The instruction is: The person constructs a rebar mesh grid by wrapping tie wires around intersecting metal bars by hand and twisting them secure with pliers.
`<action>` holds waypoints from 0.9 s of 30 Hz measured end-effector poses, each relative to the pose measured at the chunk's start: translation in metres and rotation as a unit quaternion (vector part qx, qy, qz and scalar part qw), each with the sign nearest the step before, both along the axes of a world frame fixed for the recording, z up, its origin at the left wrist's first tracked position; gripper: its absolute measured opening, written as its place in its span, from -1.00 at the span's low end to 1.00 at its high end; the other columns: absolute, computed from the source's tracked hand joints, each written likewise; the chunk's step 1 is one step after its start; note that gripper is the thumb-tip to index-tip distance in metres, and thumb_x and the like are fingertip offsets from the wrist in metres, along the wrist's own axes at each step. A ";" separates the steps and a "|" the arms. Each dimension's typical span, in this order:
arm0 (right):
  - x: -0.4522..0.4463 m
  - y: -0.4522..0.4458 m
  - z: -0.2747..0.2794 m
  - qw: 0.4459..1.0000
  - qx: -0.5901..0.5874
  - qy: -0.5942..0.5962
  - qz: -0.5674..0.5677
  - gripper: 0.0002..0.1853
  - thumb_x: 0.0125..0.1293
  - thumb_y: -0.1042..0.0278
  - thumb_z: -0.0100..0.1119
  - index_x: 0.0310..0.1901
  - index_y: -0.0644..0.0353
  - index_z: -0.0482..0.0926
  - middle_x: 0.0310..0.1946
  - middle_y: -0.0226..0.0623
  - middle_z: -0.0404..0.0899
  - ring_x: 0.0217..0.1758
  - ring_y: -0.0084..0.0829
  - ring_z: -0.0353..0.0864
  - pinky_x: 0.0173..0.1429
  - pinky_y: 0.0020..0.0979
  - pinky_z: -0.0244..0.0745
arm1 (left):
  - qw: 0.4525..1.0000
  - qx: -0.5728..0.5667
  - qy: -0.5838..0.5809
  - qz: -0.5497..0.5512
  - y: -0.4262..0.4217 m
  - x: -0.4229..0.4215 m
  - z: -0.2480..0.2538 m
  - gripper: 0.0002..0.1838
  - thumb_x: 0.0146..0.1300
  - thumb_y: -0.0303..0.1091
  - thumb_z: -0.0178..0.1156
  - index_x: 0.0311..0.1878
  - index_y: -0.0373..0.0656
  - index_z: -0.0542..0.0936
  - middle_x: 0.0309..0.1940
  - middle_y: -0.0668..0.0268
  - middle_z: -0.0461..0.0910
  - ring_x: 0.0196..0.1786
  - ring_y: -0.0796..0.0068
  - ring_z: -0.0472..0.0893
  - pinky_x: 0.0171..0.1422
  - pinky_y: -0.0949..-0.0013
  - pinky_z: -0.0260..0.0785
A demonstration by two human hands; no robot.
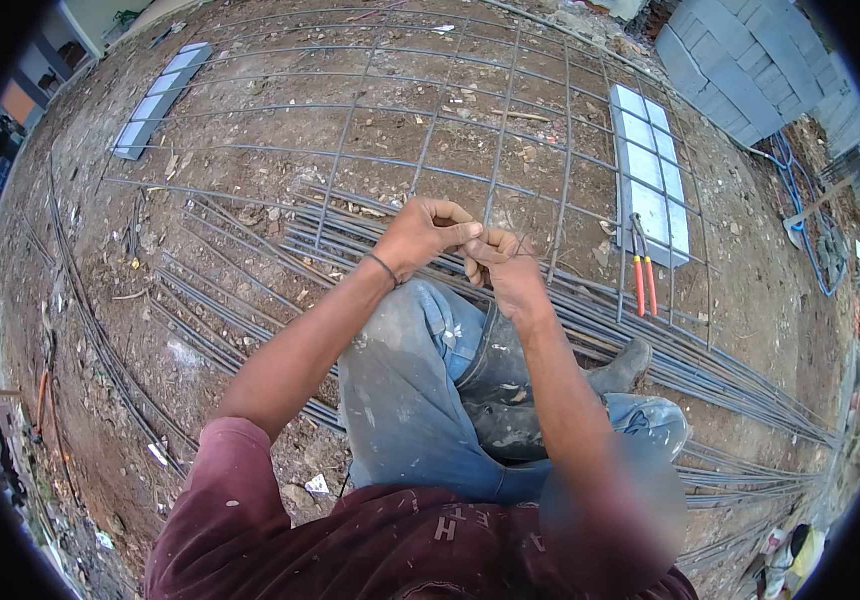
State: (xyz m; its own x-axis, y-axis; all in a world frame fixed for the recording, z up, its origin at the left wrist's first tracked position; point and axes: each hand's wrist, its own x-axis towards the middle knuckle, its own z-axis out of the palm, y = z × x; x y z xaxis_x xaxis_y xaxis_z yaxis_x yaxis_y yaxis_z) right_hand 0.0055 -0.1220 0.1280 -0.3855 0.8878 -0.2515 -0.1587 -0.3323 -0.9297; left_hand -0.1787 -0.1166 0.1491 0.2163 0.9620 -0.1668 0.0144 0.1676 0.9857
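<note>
My left hand (425, 238) is closed in a pinch, thumb against fingers, above my raised knee. Its fingertips meet those of my right hand (508, 268), which is also pinched. Fine strands of tie wire (522, 243) stick out beside the right fingers. What the left fingertips hold is too small to make out. Just beyond both hands lies the near side of a rebar grid (495, 170) of crossed steel bars. Pincers with red-orange handles (645, 285) hang on the grid to the right, their jaws near a pale block.
Loose steel bars (720, 385) lie in bundles under and around my legs. A white block (650, 170) supports the grid at right, another block (160, 100) at left. Grey blocks (750, 65) are stacked at the far right. A blue hose (785, 165) lies near them.
</note>
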 end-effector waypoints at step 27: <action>-0.010 0.066 -0.038 0.947 0.080 -0.309 -0.029 -0.84 0.41 0.45 0.31 -0.26 0.39 0.67 -0.41 0.01 0.74 -0.43 -0.26 0.81 -0.37 -0.26 0.66 | 0.895 -0.429 0.100 -0.066 0.071 -0.002 -0.143 -0.64 0.56 -0.38 0.02 0.17 -0.54 0.53 0.03 -0.20 0.69 0.02 0.06 0.76 0.04 0.06 0.72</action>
